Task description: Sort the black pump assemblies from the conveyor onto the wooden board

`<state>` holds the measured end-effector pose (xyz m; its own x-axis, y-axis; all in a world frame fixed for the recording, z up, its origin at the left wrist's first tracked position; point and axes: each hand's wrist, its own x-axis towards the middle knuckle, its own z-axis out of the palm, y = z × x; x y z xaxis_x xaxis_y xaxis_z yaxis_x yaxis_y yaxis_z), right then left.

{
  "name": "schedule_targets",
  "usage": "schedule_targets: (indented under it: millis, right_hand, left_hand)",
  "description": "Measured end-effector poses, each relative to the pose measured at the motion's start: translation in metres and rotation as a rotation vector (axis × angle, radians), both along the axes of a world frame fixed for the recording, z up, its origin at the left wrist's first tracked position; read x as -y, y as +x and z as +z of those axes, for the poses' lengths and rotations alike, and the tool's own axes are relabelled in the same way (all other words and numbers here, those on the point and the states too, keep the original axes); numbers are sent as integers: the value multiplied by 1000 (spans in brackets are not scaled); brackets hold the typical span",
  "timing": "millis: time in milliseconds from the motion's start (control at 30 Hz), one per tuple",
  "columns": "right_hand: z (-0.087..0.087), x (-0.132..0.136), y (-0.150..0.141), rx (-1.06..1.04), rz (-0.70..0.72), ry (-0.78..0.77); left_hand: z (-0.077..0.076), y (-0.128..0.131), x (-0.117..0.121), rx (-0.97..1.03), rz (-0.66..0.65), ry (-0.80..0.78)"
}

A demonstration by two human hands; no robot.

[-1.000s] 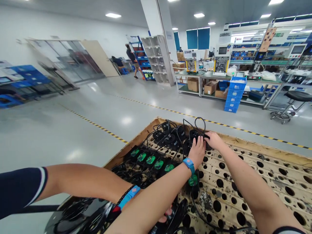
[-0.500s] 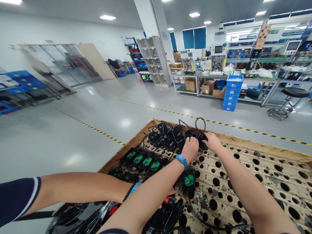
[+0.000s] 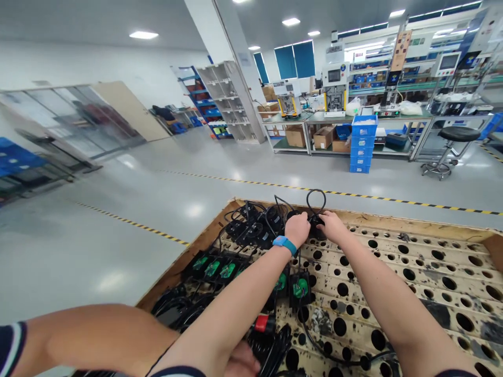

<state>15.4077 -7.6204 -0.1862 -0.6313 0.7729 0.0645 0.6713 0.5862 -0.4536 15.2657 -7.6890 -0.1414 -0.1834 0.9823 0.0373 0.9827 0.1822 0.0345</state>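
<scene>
A wooden tray (image 3: 412,262) full of round holes lies in front of me. My arms reach to its far edge. My left hand (image 3: 297,228), with a blue band at the wrist, is curled down over a black corded part (image 3: 314,226). My right hand (image 3: 331,226) grips the same part from the right. The part's cable loop (image 3: 316,201) stands up just behind the fingers. More black corded parts (image 3: 255,228) are packed to the left of my hands.
Black units with green tops (image 3: 212,268) fill the tray's left side, and one (image 3: 301,288) sits under my left forearm. A co-worker's arm (image 3: 98,335) comes in at the lower left. Across a striped floor line (image 3: 393,198) stand blue crates (image 3: 361,144), benches and a stool (image 3: 451,141).
Both hands stay on the black part at the far edge and have shifted a little left. The view has swung, and the co-worker's arm sits lower in it.
</scene>
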Motion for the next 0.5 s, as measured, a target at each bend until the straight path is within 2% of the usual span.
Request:
schedule_targets:
  millis: [167, 333, 400, 500]
  right_hand:
    - [1, 0, -3, 10, -8, -19]
    - [-1, 2, -5, 2, -29, -32]
    - [0, 4, -6, -8, -24, -32]
    - [0, 3, -6, -17, -17, -38]
  left_hand:
    - [6, 6, -7, 79, 197, -35]
    - [10, -8, 9, 103, 152, 135]
    - [10, -20, 16, 117, 219, 204]
    - [8, -31, 13, 127, 289, 208]
